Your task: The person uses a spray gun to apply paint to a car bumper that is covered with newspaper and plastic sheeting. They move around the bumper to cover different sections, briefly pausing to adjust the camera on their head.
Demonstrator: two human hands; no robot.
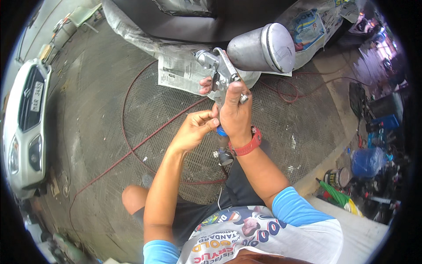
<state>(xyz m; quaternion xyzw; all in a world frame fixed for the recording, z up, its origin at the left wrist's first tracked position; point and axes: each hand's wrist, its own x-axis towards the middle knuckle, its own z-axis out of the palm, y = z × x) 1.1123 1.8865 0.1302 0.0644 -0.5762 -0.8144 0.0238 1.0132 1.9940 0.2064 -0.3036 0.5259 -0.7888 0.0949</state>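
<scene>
A metal spray gun is gripped in my right hand, whose fingers wrap round its handle with the thumb up along it. The gun's silver paint cup leans toward the upper right. My left hand is closed, thumb and fingers pinching at the lower end of the handle, just above a blue ring; the exact part between the fingertips is hidden. Below the ring hang a cloudy cylinder and a dark round fitting. A red band sits on my right wrist.
Ahead stands a dark vehicle panel masked with newspaper. A dark red hose loops over the textured floor. At left is a white car; at right, a green umbrella, a can and clutter.
</scene>
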